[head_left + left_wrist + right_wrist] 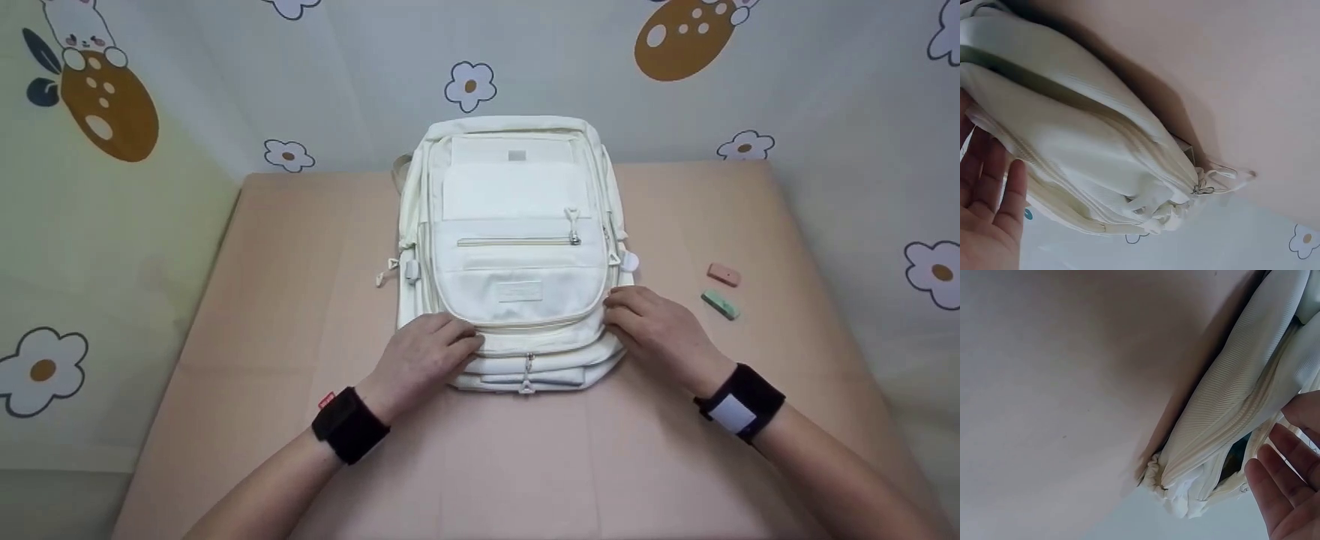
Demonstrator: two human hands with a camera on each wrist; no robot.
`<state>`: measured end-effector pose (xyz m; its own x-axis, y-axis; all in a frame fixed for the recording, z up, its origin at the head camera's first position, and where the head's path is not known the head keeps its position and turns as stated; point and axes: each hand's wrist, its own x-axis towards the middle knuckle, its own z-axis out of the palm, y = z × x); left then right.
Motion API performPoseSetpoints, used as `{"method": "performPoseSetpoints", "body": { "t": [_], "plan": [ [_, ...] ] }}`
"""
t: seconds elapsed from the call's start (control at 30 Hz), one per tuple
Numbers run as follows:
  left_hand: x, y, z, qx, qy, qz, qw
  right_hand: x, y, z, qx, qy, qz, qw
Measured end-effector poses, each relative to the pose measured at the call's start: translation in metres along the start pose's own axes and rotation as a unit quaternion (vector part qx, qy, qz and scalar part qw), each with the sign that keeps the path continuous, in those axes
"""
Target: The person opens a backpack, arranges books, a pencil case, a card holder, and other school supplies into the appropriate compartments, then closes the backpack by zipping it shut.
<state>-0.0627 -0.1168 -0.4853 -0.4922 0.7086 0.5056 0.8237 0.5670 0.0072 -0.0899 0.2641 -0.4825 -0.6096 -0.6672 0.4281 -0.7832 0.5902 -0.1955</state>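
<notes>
A cream backpack (525, 251) lies on the table, its front facing up and its base toward me. My left hand (435, 349) grips the edge of its front section at the lower left. On the opposite side my right hand (664, 330) pinches the same section near the lower right edge. In the left wrist view, the left fingers (1015, 191) lie along a zipper seam; the thumb is not seen. The right wrist view shows the thumb (1303, 410) and fingers at the bag's edge (1275, 382), beside a gap with a dark inside.
Right of the backpack, a pink eraser-like block (724, 274) and a green one (720, 304) lie on the peach table cover (300, 300). A strap with a pull (386, 271) sticks out at the bag's left. Patterned cloth (360, 82) hangs behind and at both sides.
</notes>
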Motion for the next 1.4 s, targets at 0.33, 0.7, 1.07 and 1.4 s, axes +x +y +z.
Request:
{"method": "performPoseSetpoints", "body": {
  "t": [0.33,0.7,1.07,1.4],
  "plan": [
    [0.004,0.001,-0.003,-0.011,0.011,-0.019,0.9997,0.011,-0.022,-0.005,-0.033,0.031,-0.031,0.999],
    [0.006,0.001,-0.004,-0.056,0.023,-0.056,0.9966,0.049,-0.089,0.016,-0.056,0.053,-0.060,0.995],
    [0.008,0.003,-0.003,-0.061,0.031,-0.058,0.9960,0.057,-0.095,0.035,-0.118,0.063,-0.042,0.990],
    [0.007,0.002,-0.004,-0.058,0.025,-0.055,0.9965,0.044,-0.086,0.021,-0.066,0.016,0.009,0.998]
  ]
}}
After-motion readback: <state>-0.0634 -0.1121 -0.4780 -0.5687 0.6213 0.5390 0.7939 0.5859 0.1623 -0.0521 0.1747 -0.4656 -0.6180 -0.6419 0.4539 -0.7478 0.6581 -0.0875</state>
